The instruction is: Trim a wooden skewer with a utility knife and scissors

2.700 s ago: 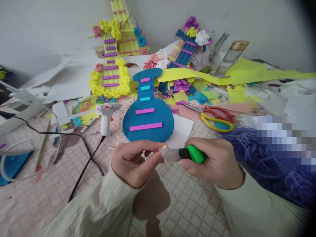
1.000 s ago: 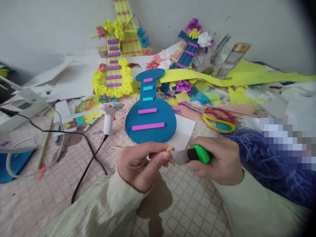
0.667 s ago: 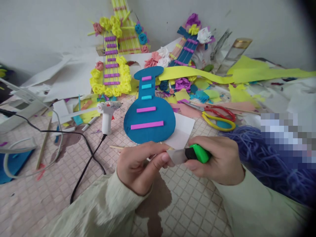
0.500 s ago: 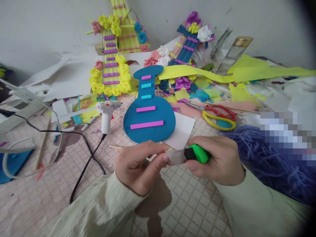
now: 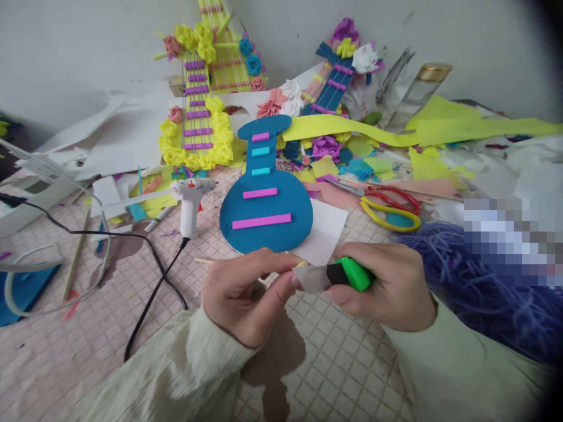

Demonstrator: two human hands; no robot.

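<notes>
My right hand (image 5: 387, 284) is closed round a green and black utility knife (image 5: 354, 274), its wide blade pointing left. My left hand (image 5: 250, 293) pinches a thin wooden stick, whose pale end (image 5: 301, 265) shows at the fingertips against the blade. Another end of a stick (image 5: 203, 261) shows left of that hand. Just beyond both hands lies a blue guitar-shaped cutout (image 5: 266, 208) with pink and light-blue bars across it. A folded white paper (image 5: 328, 228) lies partly beneath its right side.
A white glue gun (image 5: 189, 208) with a black cord stands left of the cutout. Red and yellow scissors (image 5: 389, 211) and purple-blue shredded strands (image 5: 444, 275) are at the right. Decorated paper guitars (image 5: 197, 111), paper scraps and a gold-capped bottle (image 5: 422, 94) stand behind.
The left fingers have shifted very slightly left, and a little more of the stick's pale end shows at the blade. Both hands keep their hold.
</notes>
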